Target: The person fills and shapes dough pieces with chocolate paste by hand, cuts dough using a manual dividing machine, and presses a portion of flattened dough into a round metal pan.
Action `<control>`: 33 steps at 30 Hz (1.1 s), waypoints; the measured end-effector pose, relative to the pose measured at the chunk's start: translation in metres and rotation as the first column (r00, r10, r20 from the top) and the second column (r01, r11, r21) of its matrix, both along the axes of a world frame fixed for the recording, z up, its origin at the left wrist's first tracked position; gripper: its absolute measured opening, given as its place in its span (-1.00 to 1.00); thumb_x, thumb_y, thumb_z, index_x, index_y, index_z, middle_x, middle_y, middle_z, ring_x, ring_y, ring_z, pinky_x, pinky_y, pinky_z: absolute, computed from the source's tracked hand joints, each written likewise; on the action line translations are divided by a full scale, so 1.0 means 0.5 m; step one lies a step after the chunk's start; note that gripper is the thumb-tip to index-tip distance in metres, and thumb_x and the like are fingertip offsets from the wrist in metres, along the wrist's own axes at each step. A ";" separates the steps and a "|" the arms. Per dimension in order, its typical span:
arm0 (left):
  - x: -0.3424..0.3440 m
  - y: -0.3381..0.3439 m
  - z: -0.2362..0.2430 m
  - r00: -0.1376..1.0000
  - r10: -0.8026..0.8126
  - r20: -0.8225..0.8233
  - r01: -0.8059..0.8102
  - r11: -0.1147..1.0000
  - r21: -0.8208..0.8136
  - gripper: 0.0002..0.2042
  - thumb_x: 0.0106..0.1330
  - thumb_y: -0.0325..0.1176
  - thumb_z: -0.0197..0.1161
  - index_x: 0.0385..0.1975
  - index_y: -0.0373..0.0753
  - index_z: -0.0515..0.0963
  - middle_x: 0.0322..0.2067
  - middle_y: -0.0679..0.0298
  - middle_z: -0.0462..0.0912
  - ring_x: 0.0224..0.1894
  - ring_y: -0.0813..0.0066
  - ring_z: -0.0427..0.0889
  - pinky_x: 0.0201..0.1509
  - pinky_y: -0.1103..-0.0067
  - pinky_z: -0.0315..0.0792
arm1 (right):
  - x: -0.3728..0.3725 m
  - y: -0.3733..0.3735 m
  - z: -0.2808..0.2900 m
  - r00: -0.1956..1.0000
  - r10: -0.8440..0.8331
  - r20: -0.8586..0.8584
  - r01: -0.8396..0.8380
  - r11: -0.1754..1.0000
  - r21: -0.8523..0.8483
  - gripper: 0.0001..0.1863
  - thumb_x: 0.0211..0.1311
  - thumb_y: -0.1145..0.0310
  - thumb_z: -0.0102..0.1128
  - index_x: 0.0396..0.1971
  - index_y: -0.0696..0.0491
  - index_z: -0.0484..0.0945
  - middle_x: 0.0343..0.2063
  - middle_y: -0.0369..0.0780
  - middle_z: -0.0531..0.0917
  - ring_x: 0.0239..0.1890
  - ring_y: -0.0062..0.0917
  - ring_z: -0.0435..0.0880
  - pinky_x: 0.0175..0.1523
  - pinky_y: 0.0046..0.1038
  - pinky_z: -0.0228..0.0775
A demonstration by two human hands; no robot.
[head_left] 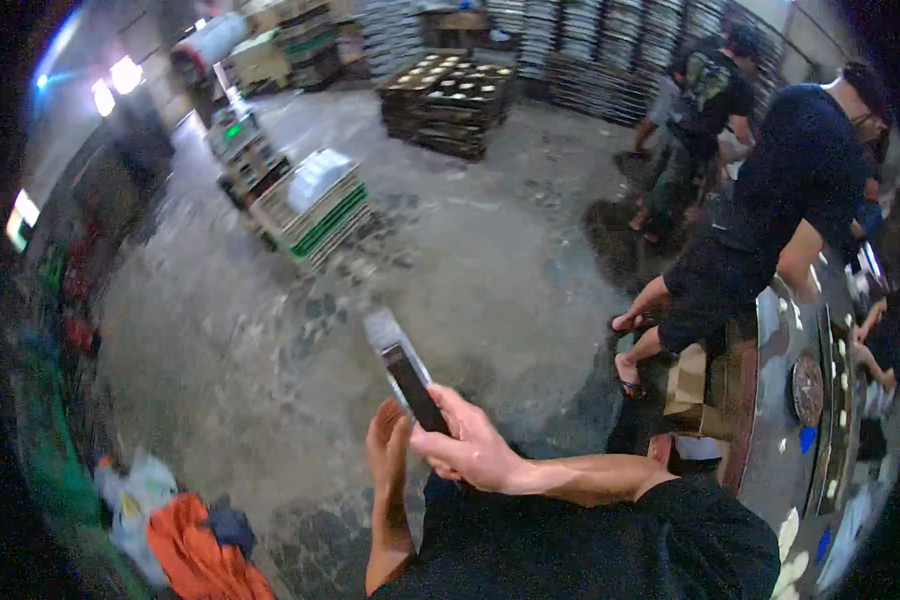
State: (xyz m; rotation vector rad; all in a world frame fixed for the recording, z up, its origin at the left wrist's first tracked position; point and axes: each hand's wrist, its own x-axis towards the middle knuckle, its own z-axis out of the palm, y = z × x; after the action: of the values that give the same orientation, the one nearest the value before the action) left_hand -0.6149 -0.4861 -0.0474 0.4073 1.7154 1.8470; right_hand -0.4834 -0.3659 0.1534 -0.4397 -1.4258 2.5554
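Note:
In front of my body, my right hand (475,445) is closed around a flat tool with a dark handle (413,385) and a pale metallic blade-like end (381,326). The tool tilts up and to the left, its pale end pointing away from me; its exact kind is unclear. Just left of the handle, my left hand (388,438) is raised with its fingers extended upward and nothing visible in them. Whether it touches the tool cannot be made out.
On the right, people (780,180) stand by a long worktable (775,400) bearing pale dough-like pieces. Cardboard boxes (686,385) sit beneath. A wheeled machine (255,165) and crates (320,215) stand far left, stacked trays (440,125) behind. Orange cloth (195,550) lies near left.

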 end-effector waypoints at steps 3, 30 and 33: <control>-0.018 0.231 0.228 0.965 -0.221 -0.141 0.245 0.952 0.186 -0.56 0.30 -0.55 0.15 0.19 -0.38 0.29 0.16 0.11 0.38 0.07 0.39 0.48 0.08 0.52 0.42 | -0.072 0.179 0.019 0.971 -0.240 -0.012 0.240 0.970 -0.042 -0.44 0.27 0.50 0.07 0.24 0.11 0.10 -0.56 -0.37 0.36 -0.70 -0.77 0.28 -0.64 -0.67 0.12; -0.005 1.912 0.314 0.265 -0.963 0.046 0.945 0.269 0.186 -0.61 0.20 -0.59 0.11 0.06 -0.34 0.31 -0.21 0.19 0.50 -0.19 0.50 0.55 -0.15 0.53 0.55 | -0.028 1.569 0.052 0.337 -0.941 -0.035 0.941 0.336 0.036 -0.50 0.24 0.54 0.04 0.18 0.15 0.18 -0.62 -0.34 0.40 -0.78 -0.75 0.27 -0.73 -0.66 0.07; 0.070 2.060 0.346 0.194 -0.968 -0.156 0.977 0.177 0.120 -0.34 0.18 -0.59 0.17 0.31 -0.26 0.09 -0.20 0.19 0.49 -0.25 0.50 0.53 -0.22 0.55 0.56 | 0.024 1.671 0.097 0.207 -0.978 -0.024 0.975 0.204 0.085 -0.47 0.20 0.48 0.08 0.18 0.17 0.21 -0.66 -0.32 0.41 -0.79 -0.72 0.29 -0.72 -0.64 0.08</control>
State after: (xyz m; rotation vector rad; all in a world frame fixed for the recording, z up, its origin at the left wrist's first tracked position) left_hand -0.5800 0.5437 0.1257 1.3000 0.7682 0.9277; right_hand -0.4717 0.4697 0.2018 -0.9889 -0.7287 1.3567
